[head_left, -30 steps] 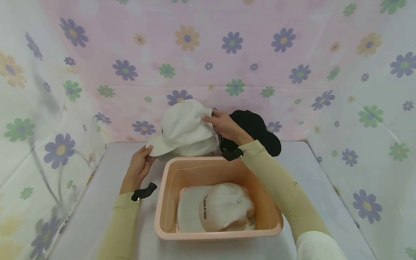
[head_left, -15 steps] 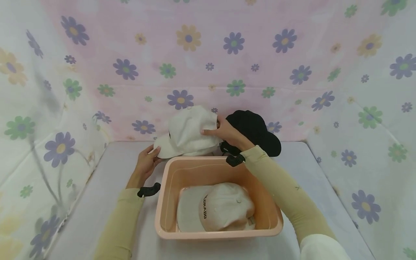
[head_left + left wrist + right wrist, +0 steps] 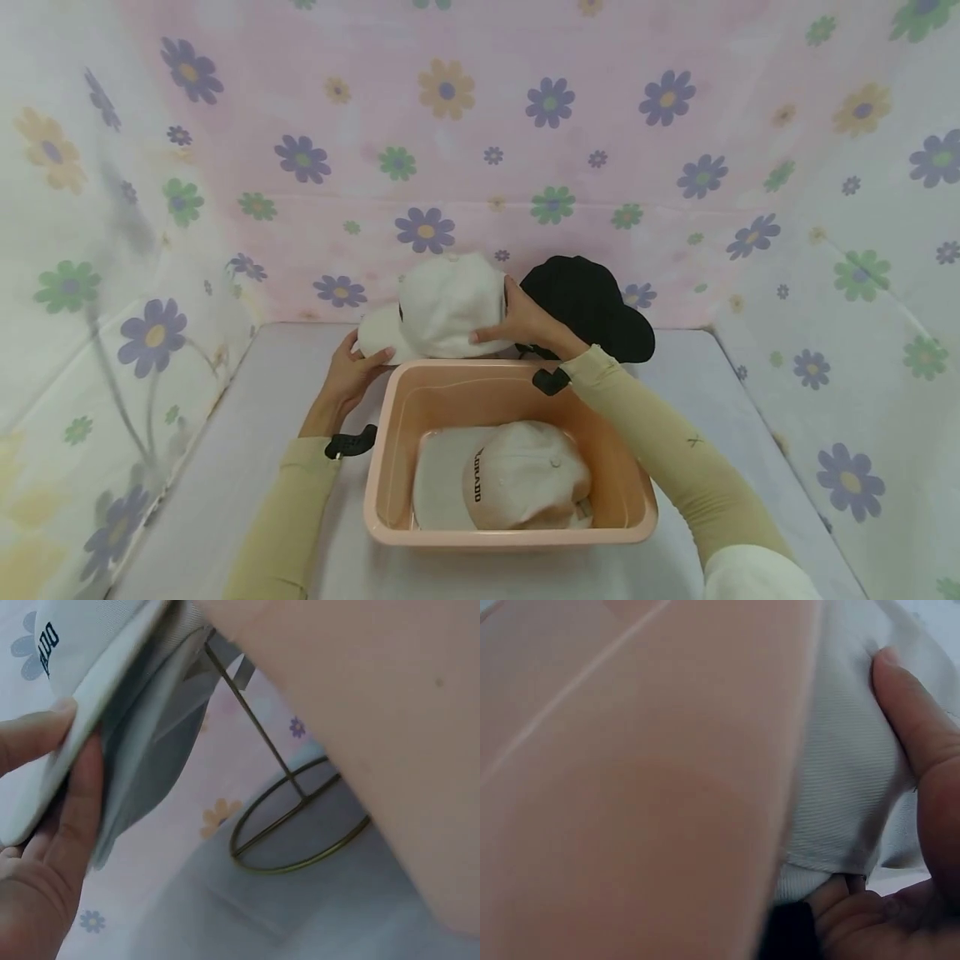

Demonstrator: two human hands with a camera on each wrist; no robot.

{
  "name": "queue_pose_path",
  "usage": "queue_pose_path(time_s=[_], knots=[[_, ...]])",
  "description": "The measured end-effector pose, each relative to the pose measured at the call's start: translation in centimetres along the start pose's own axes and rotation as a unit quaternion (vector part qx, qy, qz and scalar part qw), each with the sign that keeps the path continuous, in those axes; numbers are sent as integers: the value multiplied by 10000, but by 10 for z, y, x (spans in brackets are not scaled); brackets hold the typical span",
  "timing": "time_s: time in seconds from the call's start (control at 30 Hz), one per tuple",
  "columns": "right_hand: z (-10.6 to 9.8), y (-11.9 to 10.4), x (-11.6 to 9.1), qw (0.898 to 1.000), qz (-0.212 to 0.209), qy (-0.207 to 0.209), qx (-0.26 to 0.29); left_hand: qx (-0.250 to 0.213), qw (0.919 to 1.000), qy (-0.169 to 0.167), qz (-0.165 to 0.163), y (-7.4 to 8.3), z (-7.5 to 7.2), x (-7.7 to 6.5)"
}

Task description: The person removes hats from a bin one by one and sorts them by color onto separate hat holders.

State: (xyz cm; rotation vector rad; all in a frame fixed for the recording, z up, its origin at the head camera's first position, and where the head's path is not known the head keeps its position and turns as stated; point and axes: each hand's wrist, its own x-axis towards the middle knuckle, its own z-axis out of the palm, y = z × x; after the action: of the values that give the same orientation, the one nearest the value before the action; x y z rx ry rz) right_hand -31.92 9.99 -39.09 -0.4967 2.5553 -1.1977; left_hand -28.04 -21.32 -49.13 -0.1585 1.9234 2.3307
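Observation:
Behind the basin, a white cap [image 3: 450, 304] is held between both hands, its brim to the left. My left hand [image 3: 352, 372] pinches the edge of that brim, thumb on top and fingers underneath. At the back of the crown, my right hand [image 3: 531, 323] grips the cap with its thumb on the near side. In the left wrist view, dark lettering shows on the cap's front, and a second pale cap's brim [image 3: 154, 750] lies close beneath the held one. Under them is a thin brass-coloured wire stand [image 3: 255, 721] with a ring base.
A peach plastic basin [image 3: 517, 537] stands in front of the caps, with a beige lettered cap [image 3: 528, 479] inside. To the right of my right hand is a black cap [image 3: 581, 300]. Flowered cloth walls [image 3: 495, 100] enclose the back and sides.
Both hands have lowered the white cap and shifted it slightly right, so it covers the pale cap beneath in the head view. The basin and black cap stay in place.

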Motion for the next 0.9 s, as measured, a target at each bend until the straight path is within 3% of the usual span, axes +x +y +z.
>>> queue_pose_path(time_s=[0.27,0.43,0.6,0.7,0.9], knots=[[5,4,-2,9997,-178,-86,-172,434,9990,44,-104,0,-3,1],[2,4,-1,9987,-236,-79,436,364,9988,99,-321,2,-6,6],[0,4,3,9955,100,-135,933,13,9983,418,-401,3,-3,10],[1,4,5,9911,203,-187,1305,134,9968,621,-475,0,-1,9],[4,4,7,9831,86,-236,1812,123,9958,696,-579,-11,0,6]])
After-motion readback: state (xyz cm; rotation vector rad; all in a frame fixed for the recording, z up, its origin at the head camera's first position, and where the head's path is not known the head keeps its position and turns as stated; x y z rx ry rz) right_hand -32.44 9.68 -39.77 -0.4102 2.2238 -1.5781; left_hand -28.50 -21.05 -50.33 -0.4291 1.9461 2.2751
